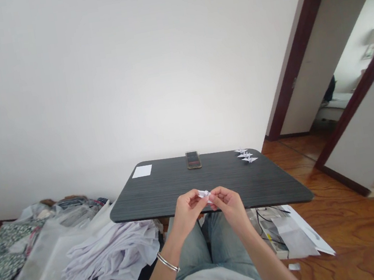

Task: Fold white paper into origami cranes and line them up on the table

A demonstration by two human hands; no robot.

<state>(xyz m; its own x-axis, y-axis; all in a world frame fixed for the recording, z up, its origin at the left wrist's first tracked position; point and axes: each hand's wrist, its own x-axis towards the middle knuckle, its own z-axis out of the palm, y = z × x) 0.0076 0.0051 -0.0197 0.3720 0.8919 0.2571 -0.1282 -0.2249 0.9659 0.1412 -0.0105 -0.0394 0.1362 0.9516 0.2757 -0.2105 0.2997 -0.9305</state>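
A: Hands?
B: Left hand (188, 207) and right hand (230, 202) were both pinched thumb-to-fingers on one small folded paper (205, 194), at the table's (156, 194) near edge.
A: Counts?
B: Three paper cranes (245, 155) sat far right, one phone (193, 160) far middle, white paper (142, 171) far left.
A: Labels?
B: Phone screen was too small to read.

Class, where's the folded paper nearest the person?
Below centre in the head view, left hand and right hand hold the folded paper by the table's near edge.
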